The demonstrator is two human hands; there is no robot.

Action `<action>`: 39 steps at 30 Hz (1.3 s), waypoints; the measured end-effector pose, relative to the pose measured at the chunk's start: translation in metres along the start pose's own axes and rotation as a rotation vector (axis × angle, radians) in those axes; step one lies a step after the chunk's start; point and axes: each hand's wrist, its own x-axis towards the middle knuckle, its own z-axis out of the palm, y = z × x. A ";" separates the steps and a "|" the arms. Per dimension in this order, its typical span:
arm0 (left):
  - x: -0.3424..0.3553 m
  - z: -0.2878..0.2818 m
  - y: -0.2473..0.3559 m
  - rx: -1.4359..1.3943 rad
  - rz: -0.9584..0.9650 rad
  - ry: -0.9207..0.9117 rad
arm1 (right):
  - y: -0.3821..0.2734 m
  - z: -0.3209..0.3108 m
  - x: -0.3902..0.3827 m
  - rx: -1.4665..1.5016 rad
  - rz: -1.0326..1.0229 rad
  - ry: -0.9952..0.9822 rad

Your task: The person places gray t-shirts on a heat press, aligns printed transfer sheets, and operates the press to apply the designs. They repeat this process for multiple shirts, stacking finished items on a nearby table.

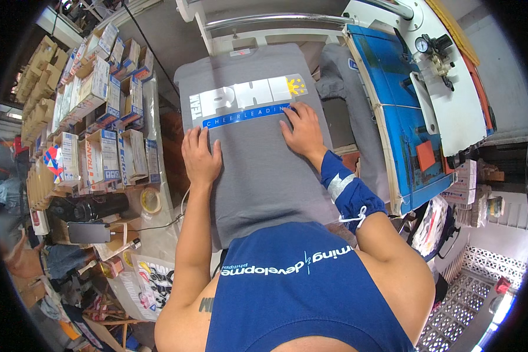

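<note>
A grey T-shirt [258, 170] lies spread flat in front of me, its collar at the far end. Across its chest is a shiny transfer film [243, 101] with white block letters, a blue band and a yellow sun with stars. My left hand [202, 158] rests flat on the shirt, fingertips just below the film's left end, thumb apart. Lying on the cloth at the right end of the blue band, my right hand [304, 130] has its fingers spread and stretched out. Neither hand grips anything. A blue cloth band with a white tie covers my right forearm.
At the right stands a press with a blue board [408, 117] and a pressure gauge [421, 44]. A metal bar [278, 21] crosses behind the shirt. Left are stacked cardboard boxes [102, 155], a tape roll [151, 200] and a dark phone [89, 232] with a cable.
</note>
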 end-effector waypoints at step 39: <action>0.049 0.080 -0.215 -1.932 -0.757 0.396 | 0.185 0.036 -0.022 1.731 1.061 0.195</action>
